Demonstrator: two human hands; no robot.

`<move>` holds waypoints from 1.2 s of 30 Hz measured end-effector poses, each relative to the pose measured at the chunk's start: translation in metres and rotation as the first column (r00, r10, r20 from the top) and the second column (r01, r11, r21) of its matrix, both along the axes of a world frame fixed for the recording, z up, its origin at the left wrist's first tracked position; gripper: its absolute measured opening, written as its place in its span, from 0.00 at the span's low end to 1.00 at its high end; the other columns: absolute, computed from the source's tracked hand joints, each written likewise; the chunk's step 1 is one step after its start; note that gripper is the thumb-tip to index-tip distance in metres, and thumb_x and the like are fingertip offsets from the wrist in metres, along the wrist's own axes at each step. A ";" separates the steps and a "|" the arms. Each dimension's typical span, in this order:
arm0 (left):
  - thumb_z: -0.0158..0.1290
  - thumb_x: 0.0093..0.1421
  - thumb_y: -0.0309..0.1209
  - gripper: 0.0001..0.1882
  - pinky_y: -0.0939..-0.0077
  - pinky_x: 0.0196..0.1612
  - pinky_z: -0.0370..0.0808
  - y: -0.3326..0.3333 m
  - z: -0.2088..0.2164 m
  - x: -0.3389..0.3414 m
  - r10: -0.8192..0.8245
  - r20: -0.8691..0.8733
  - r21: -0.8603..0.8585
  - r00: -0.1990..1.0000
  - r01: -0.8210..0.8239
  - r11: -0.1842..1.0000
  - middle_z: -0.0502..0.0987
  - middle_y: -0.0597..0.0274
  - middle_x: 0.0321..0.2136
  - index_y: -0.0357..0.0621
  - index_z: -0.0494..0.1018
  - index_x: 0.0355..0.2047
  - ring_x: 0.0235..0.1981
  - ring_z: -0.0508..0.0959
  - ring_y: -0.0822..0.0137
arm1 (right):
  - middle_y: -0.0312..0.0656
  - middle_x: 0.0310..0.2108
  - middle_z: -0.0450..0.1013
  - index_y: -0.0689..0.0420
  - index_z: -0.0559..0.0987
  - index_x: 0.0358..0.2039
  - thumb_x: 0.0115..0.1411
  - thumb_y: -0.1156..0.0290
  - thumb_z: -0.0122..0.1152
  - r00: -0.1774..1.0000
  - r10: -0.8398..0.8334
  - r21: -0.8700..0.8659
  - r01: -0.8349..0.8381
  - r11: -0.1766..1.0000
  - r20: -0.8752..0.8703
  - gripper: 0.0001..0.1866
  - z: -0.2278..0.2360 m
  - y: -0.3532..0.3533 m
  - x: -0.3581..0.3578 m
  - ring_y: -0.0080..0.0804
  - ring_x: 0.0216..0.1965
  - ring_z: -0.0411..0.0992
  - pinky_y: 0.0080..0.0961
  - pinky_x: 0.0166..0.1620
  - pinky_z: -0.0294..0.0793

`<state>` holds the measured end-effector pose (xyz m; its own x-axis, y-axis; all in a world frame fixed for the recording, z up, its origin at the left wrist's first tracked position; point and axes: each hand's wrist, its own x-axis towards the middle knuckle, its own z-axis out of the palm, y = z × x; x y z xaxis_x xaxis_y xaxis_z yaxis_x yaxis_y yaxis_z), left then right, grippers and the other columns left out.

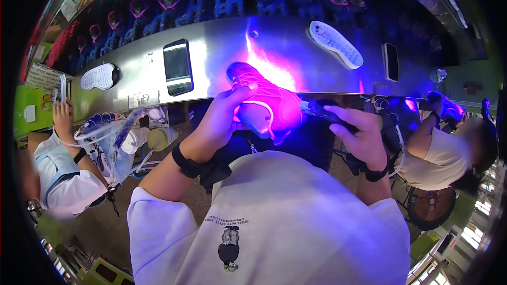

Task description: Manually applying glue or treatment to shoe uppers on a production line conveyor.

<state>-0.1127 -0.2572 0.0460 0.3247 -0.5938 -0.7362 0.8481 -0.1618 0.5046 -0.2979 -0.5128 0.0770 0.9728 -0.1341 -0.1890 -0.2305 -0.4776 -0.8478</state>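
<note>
A shoe upper (277, 100), lit bright pink and violet, is tilted at the bench's near edge, its toe pointing up and away. My left hand (221, 119) grips its left side, thumb across the laced top. Along its lower part runs a pale glowing curved line. In my right hand (362, 133) is a dark-handled brush (325, 113), held between thumb and fingers. Its bristle end touches or nearly touches the shoe's right side; I cannot tell which. The underside of the shoe and part of my left fingers are hidden.
On the metal bench (216, 37) lie a white sole (336, 45), a smaller white sole (97, 77) and two phones (178, 67) (391, 62). Beyond runs a dark rack with several shoes. Pots (161, 138) stand lower left. A co-worker sits on each side.
</note>
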 end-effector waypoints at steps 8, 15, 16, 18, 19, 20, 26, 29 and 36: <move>0.52 0.68 0.47 0.26 0.65 0.37 0.87 -0.018 0.015 -0.005 0.174 -0.442 -0.098 0.880 -0.240 0.966 0.80 0.52 0.47 0.48 0.67 0.61 0.43 0.84 0.56 | 0.43 0.28 0.76 0.54 0.82 0.53 0.56 0.73 0.70 0.985 0.071 -0.166 -0.045 0.985 0.156 0.22 0.009 -0.026 0.025 0.35 0.26 0.72 0.28 0.32 0.72; 0.50 0.69 0.48 0.28 0.71 0.38 0.88 -0.028 -0.001 -0.010 0.104 -0.541 -0.134 0.834 -0.208 0.969 0.77 0.46 0.49 0.42 0.66 0.61 0.45 0.83 0.51 | 0.42 0.27 0.75 0.51 0.82 0.53 0.56 0.73 0.70 0.978 -0.003 -0.170 0.040 0.985 0.210 0.22 0.001 -0.041 0.037 0.36 0.24 0.71 0.27 0.30 0.71; 0.49 0.70 0.48 0.29 0.72 0.41 0.88 -0.027 -0.004 -0.011 0.074 -0.499 -0.172 0.863 -0.182 0.968 0.76 0.46 0.53 0.42 0.65 0.63 0.50 0.81 0.51 | 0.42 0.27 0.75 0.51 0.82 0.53 0.56 0.73 0.70 0.975 -0.004 -0.153 0.039 0.987 0.222 0.22 0.000 -0.042 0.037 0.35 0.24 0.71 0.27 0.30 0.70; 0.49 0.69 0.49 0.30 0.72 0.41 0.88 -0.028 -0.006 -0.012 0.083 -0.527 -0.185 0.846 -0.210 0.960 0.76 0.45 0.52 0.41 0.64 0.63 0.49 0.81 0.51 | 0.42 0.27 0.75 0.51 0.82 0.53 0.56 0.73 0.70 0.980 0.014 -0.150 0.016 0.988 0.196 0.22 -0.002 -0.046 0.035 0.34 0.24 0.70 0.27 0.30 0.70; 0.50 0.69 0.49 0.31 0.72 0.41 0.88 -0.029 -0.007 -0.012 0.094 -0.554 -0.200 0.827 -0.242 0.949 0.76 0.45 0.50 0.40 0.64 0.63 0.48 0.81 0.50 | 0.41 0.26 0.75 0.51 0.82 0.54 0.56 0.74 0.70 0.985 0.037 -0.150 -0.011 0.989 0.170 0.23 -0.003 -0.048 0.034 0.33 0.24 0.70 0.27 0.30 0.70; 0.50 0.69 0.49 0.31 0.72 0.41 0.88 -0.027 -0.011 -0.012 0.091 -0.553 -0.207 0.828 -0.242 0.948 0.76 0.45 0.50 0.40 0.64 0.63 0.48 0.81 0.50 | 0.41 0.26 0.75 0.51 0.82 0.54 0.56 0.74 0.70 0.984 0.039 -0.156 -0.012 0.988 0.171 0.23 -0.003 -0.049 0.033 0.33 0.24 0.70 0.27 0.30 0.70; 0.49 0.69 0.53 0.35 0.64 0.47 0.86 -0.020 -0.027 -0.021 -0.050 -0.888 -0.291 0.457 -0.473 0.831 0.70 0.37 0.56 0.39 0.60 0.66 0.49 0.79 0.42 | 0.40 0.26 0.74 0.53 0.82 0.53 0.56 0.75 0.70 0.970 0.027 -0.070 -0.010 0.998 0.240 0.23 -0.019 -0.037 0.036 0.31 0.24 0.70 0.26 0.30 0.70; 0.49 0.68 0.54 0.41 0.60 0.48 0.86 -0.018 -0.017 -0.027 -0.112 -0.950 -0.267 0.291 -0.572 0.776 0.59 0.29 0.63 0.40 0.52 0.71 0.51 0.78 0.38 | 0.40 0.27 0.75 0.54 0.82 0.53 0.55 0.76 0.71 0.967 0.000 -0.079 0.021 0.997 0.254 0.23 -0.019 -0.024 0.036 0.31 0.25 0.71 0.26 0.31 0.71; 0.48 0.69 0.53 0.39 0.67 0.42 0.88 -0.001 -0.006 -0.035 -0.165 -0.939 -0.323 0.302 -0.604 0.729 0.60 0.21 0.59 0.37 0.55 0.69 0.49 0.79 0.39 | 0.42 0.30 0.77 0.57 0.82 0.52 0.52 0.78 0.72 0.945 -0.029 -0.124 0.073 0.990 0.327 0.24 -0.025 0.013 0.027 0.31 0.28 0.75 0.25 0.34 0.74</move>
<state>-0.1482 -0.2578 0.0400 -0.0857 -0.9756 -0.2022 0.7262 0.0777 -0.6830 -0.2711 -0.4999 0.0521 0.9696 -0.1875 0.1575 0.0183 -0.5858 -0.8103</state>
